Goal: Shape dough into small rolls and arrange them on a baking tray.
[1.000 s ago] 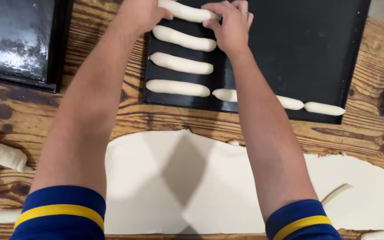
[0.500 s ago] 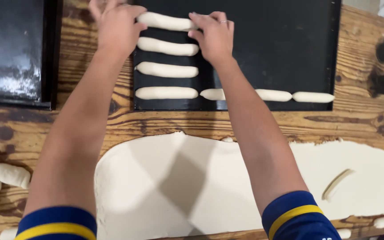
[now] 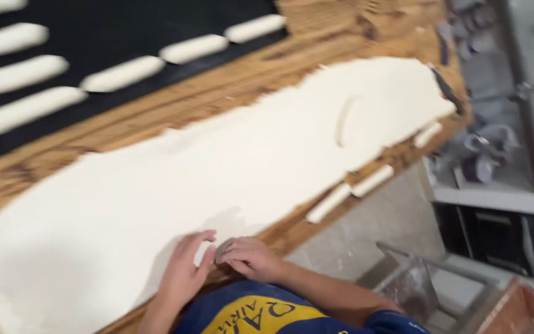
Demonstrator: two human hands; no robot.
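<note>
At the near edge of a wooden bench, a person's two hands meet on the rim of a long sheet of rolled dough. The left hand lies flat with fingers spread on the dough, apparently pinning it so the edge does not slide. The right hand is curled just beside it, its fingers pinching a small greyish bit at the dough's rim; what that bit is cannot be told through the blur.

The sheet runs most of the bench's length, from the near left corner to the far right end, leaving only thin strips of bare wood along its sides. A curved strip lies on top of the sheet near the right end. Three short cut pieces sit along the bench's near edge, right of the hands, close enough to the drop that a nudge could send them off.

Toward the far left corner a dark tray holds rolled sticks in rows, well apart from the hands. It keeps them off the floury work area.

Open room is scarce: the hands work at the very lip of the bench, with the floor and a metal frame below to the right.
</note>
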